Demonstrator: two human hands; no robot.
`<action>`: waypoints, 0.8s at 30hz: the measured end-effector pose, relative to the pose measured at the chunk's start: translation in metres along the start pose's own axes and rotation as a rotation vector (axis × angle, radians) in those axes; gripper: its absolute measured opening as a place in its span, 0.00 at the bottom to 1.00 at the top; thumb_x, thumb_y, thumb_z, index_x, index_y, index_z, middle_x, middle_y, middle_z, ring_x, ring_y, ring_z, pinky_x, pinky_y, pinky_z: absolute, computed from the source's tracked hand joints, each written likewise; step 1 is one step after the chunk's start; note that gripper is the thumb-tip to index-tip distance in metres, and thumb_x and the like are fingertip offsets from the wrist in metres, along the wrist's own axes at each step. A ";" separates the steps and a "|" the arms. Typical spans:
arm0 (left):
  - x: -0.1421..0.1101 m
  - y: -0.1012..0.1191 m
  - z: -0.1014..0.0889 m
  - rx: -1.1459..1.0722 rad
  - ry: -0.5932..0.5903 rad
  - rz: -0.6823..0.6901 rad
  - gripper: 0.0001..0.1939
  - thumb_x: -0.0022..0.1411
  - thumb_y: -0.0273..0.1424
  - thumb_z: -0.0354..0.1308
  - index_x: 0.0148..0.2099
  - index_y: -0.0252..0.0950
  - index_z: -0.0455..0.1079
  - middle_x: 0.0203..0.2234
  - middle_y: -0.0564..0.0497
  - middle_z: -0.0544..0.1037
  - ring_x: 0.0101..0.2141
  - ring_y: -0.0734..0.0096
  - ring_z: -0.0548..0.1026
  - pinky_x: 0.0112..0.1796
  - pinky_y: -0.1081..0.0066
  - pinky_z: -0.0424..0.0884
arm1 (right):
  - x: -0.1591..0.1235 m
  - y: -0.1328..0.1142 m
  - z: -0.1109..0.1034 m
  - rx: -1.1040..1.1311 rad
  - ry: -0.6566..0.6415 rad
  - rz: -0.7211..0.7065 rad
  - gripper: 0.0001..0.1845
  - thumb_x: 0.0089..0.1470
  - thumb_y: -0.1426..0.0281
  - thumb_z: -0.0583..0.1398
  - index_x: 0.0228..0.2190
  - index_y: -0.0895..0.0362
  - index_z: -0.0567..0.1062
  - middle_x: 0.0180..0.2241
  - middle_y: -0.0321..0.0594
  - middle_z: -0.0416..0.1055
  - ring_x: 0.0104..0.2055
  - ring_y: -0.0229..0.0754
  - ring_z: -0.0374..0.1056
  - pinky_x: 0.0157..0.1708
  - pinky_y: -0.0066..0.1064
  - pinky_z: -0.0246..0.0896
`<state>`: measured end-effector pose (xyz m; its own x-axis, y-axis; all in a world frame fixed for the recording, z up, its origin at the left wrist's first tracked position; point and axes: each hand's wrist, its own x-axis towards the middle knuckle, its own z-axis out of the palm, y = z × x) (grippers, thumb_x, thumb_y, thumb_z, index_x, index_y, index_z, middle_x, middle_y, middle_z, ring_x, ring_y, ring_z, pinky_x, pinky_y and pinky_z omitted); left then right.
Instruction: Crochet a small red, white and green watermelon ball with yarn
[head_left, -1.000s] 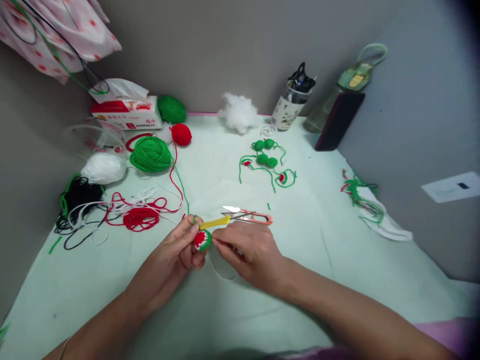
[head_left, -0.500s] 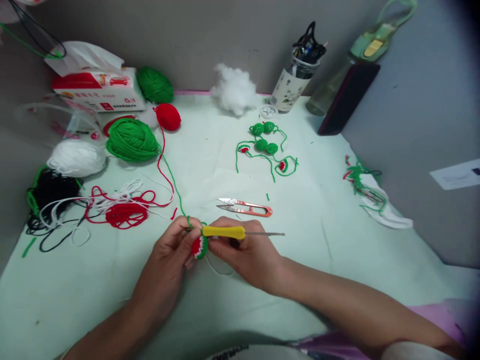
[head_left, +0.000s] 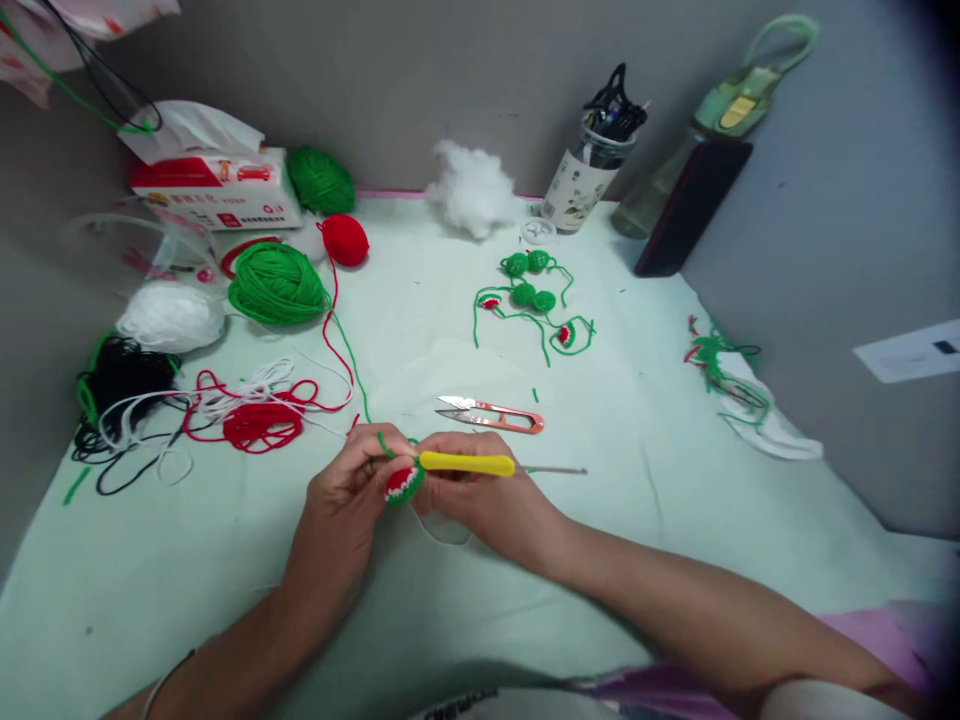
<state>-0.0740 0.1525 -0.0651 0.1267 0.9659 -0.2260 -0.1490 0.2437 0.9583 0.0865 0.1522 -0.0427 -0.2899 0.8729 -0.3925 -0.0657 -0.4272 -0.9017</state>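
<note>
My left hand (head_left: 349, 490) pinches a small crocheted piece (head_left: 403, 485) with a red face, a white line and a green rim. Green yarn loops over its index finger. A crochet hook with a yellow handle (head_left: 469, 464) lies along my right hand (head_left: 487, 495), whose fingers are closed on it beside the piece. The thin metal shaft (head_left: 556, 470) sticks out to the right; whatever is at the handle's left end is hidden by the fingers and yarn. A loose white thread hangs below the piece. Just beyond my hands are orange-handled thread snips (head_left: 495, 414).
Green yarn (head_left: 276, 285), white yarn (head_left: 172, 315) and tangled red yarn (head_left: 262, 428) lie at left, near a tissue pack (head_left: 217, 190). White stuffing (head_left: 472, 190), a pen jar (head_left: 581, 180) and a bottle (head_left: 660, 180) stand behind. Small crocheted green balls (head_left: 532, 297) sit mid-table.
The hook and my right hand have shifted slightly to the right. The crocheted piece has turned in my left hand, its green rim now facing down. The view has tilted a little.
</note>
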 end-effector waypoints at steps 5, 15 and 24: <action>0.001 0.008 0.000 -0.126 -0.025 -0.166 0.07 0.65 0.36 0.67 0.35 0.40 0.77 0.27 0.57 0.70 0.26 0.78 0.62 0.27 0.80 0.62 | 0.000 -0.002 -0.009 -0.097 0.023 -0.072 0.12 0.55 0.69 0.66 0.21 0.57 0.77 0.20 0.31 0.71 0.24 0.33 0.62 0.25 0.27 0.57; 0.005 0.019 -0.006 -0.378 -0.229 -0.357 0.08 0.71 0.36 0.61 0.39 0.40 0.70 0.22 0.59 0.66 0.19 0.80 0.59 0.22 0.81 0.64 | -0.004 0.002 -0.024 -0.668 0.203 -0.761 0.11 0.68 0.68 0.59 0.37 0.56 0.82 0.31 0.39 0.81 0.32 0.37 0.75 0.35 0.28 0.68; 0.004 0.018 -0.004 -0.348 -0.141 -0.355 0.10 0.65 0.37 0.67 0.38 0.39 0.71 0.25 0.58 0.65 0.22 0.80 0.59 0.25 0.81 0.65 | -0.010 0.003 -0.018 -0.651 0.072 -0.594 0.14 0.66 0.60 0.60 0.39 0.56 0.81 0.21 0.30 0.68 0.23 0.33 0.59 0.25 0.27 0.55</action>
<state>-0.0800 0.1606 -0.0496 0.3557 0.8031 -0.4780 -0.3871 0.5921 0.7068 0.1059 0.1462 -0.0447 -0.3183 0.9302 0.1827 0.3767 0.3010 -0.8761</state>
